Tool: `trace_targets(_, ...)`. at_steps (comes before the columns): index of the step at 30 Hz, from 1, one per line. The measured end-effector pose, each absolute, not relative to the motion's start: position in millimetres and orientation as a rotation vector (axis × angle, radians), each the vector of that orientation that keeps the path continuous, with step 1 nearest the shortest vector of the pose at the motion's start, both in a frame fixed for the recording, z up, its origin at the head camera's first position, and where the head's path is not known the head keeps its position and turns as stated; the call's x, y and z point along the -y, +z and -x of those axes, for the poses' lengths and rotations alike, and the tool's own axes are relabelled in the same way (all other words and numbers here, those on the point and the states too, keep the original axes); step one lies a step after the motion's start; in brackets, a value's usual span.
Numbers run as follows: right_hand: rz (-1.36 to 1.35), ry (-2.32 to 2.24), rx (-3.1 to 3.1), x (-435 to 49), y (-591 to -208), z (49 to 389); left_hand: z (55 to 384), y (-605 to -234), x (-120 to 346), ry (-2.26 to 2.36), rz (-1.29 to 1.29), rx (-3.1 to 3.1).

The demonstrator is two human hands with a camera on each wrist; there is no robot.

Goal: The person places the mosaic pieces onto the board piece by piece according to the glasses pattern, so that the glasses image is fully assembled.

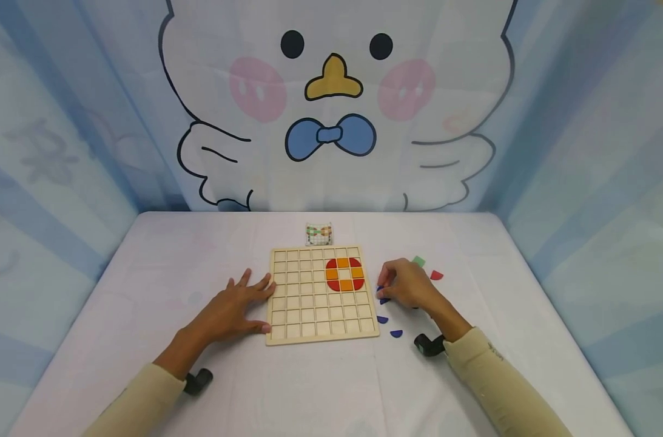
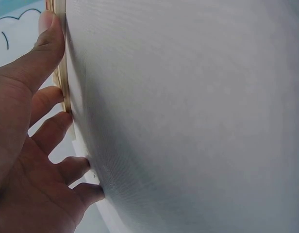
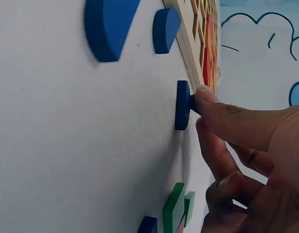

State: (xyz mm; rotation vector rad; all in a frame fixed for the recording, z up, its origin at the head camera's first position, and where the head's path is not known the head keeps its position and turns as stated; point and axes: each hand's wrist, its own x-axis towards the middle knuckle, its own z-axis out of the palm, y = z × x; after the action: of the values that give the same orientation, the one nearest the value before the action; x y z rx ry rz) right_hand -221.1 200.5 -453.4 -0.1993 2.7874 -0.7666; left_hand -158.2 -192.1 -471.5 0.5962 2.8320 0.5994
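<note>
A square wooden grid board (image 1: 301, 297) lies flat on the table. On its upper right, red and orange pieces (image 1: 345, 263) form a ring around a bare cell. My left hand (image 1: 230, 312) has its fingers spread, the fingertips and thumb at the board's left edge. Just off the right edge, my right hand (image 1: 410, 284) pinches a small blue piece (image 3: 193, 103) between thumb and fingers, mostly hidden by the thumb. Another blue piece (image 3: 182, 106) is right beside those fingertips. Two blue half-round pieces (image 1: 397, 334) lie nearer the front, right of the board.
A small pattern card (image 1: 318, 234) stands behind the board. Beyond the right hand lie a green piece (image 1: 418, 261) and a red piece (image 1: 437, 275). White cloth covers the table (image 1: 244, 388), with printed curtains (image 1: 331, 176) at the back and sides.
</note>
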Motion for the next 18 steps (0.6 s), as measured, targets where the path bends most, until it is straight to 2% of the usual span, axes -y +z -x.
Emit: trace_targets(18,0.175,-0.933,-2.789,-193.6,-451.5,210.8,159.7,-472.9,192.8,0.596,-0.606,-2.835)
